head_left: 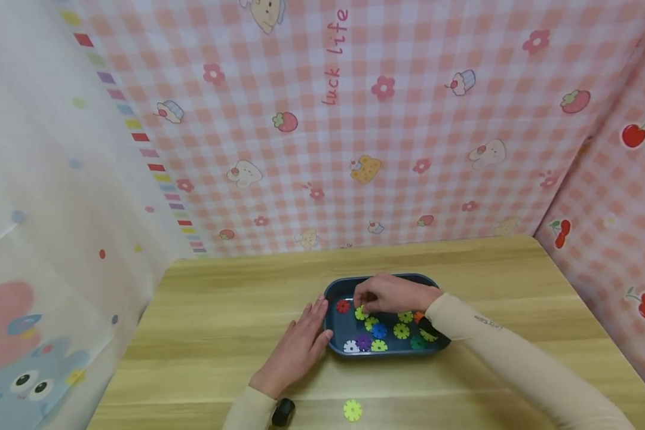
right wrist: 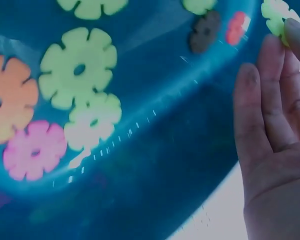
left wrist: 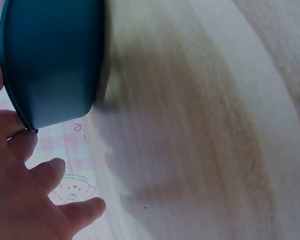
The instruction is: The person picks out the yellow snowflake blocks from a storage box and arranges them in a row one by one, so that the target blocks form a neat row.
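A dark blue tray (head_left: 349,353) sits on the wooden table with several notched plastic snowflake discs inside. My right hand (head_left: 389,294) reaches in over the far side and pinches a yellow-green snowflake disc (right wrist: 275,17) between thumb and fingertips. My left hand (head_left: 299,341) rests against the tray's left end, its fingers spread and touching the rim. Near that end lies a red disc (head_left: 343,306). A blue disc (head_left: 378,331), a purple disc (head_left: 363,341) and a white disc (head_left: 351,346) lie toward the front. The right forearm covers part of the tray's right end.
One yellow-green disc (head_left: 352,410) lies on the table (head_left: 209,334) in front of the tray. Behind the table hangs a pink checked cloth (head_left: 322,143), with more printed cloth at both sides. A dark band (head_left: 283,412) circles the left wrist.
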A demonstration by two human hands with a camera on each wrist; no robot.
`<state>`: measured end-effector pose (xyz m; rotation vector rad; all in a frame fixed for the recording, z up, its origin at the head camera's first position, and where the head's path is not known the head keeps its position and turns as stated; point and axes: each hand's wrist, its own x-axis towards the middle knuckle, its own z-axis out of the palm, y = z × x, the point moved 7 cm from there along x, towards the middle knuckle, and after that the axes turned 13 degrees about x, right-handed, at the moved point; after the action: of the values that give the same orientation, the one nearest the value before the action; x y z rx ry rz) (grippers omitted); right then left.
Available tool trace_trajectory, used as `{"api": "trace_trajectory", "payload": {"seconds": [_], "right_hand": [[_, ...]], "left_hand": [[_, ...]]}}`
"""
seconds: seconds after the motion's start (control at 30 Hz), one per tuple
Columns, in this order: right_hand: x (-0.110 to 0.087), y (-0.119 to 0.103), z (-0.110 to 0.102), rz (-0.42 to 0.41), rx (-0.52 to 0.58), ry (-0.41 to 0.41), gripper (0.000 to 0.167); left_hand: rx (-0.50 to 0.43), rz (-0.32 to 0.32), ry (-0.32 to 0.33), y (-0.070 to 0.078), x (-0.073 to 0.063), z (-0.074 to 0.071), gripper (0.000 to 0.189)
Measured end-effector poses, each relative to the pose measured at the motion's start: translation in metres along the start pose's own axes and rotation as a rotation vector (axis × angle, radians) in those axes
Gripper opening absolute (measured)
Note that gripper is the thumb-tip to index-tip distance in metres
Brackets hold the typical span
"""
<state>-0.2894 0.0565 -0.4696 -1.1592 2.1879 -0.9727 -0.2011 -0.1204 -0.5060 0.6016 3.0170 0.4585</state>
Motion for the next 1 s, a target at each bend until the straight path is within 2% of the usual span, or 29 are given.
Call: {"api": "trace_trajectory", "payload": {"seconds": [0.17, 0.33, 0.6, 1.0], "right_hand": [[-0.017, -0.011, -0.013, 0.000, 0.034, 0.049, 0.010], [-0.036, -0.018, -0.015, 0.000, 0.090, 0.121, 0.012], [-0.063, -0.026, 0.000, -0.028, 0.140, 0.208, 0.014], [-0.092, -0.040, 0.024, -0.106, 0.188, 0.283, 0.012]], "left_hand": [[0.007, 0.001, 0.003, 0.000, -0.001, -0.003, 0.064], [0.000, 0.004, 0.005, 0.000, -0.002, -0.002, 0.063], [0.010, 0.004, 0.022, 0.001, -0.001, -0.004, 0.063], [0.048, -0.005, 0.037, 0.004, -0.001, -0.005, 0.061]]}}
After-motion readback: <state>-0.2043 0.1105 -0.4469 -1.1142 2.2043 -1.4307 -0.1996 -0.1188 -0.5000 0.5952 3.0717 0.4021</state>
